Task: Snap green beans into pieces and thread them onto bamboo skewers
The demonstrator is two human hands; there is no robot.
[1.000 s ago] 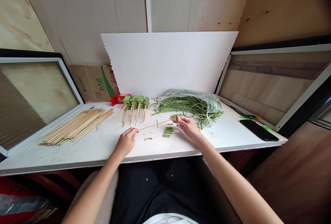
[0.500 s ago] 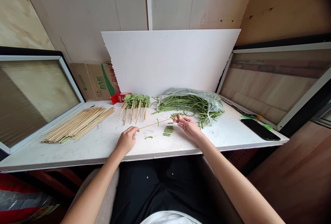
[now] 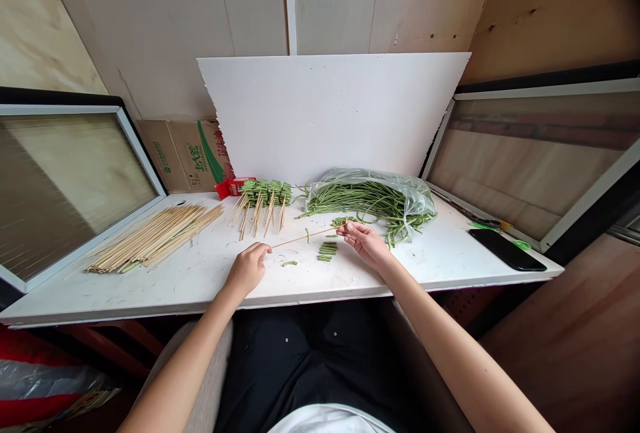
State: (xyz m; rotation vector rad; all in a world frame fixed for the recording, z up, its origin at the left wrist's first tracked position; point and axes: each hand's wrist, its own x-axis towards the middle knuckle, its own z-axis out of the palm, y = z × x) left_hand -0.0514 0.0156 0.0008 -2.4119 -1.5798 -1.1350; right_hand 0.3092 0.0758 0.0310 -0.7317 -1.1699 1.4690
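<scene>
My left hand [image 3: 249, 265] is closed round the near end of a thin bamboo skewer [image 3: 299, 238], which slants up to the right. At the skewer's far end, my right hand [image 3: 364, 241] pinches a piece of green bean [image 3: 344, 225]; how far the skewer goes into it is too small to tell. Below the skewer lies a small group of cut bean pieces [image 3: 327, 251], with a single curved piece [image 3: 289, 263] nearer the edge. Behind my right hand, long green beans [image 3: 357, 198] lie in a clear plastic bag [image 3: 420, 196].
A heap of bare skewers [image 3: 150, 238] covers the left of the white table [image 3: 210, 296]. Finished bean skewers [image 3: 265, 193] lie at the back beside a red packet [image 3: 234, 186]. A black phone [image 3: 507, 250] and scissors [image 3: 470, 212] lie at the right. A cardboard box [image 3: 185, 156] stands behind.
Both hands keep nearly the same hold on the skewer and the bean piece. The whole view has shifted slightly; nothing on the table has visibly moved.
</scene>
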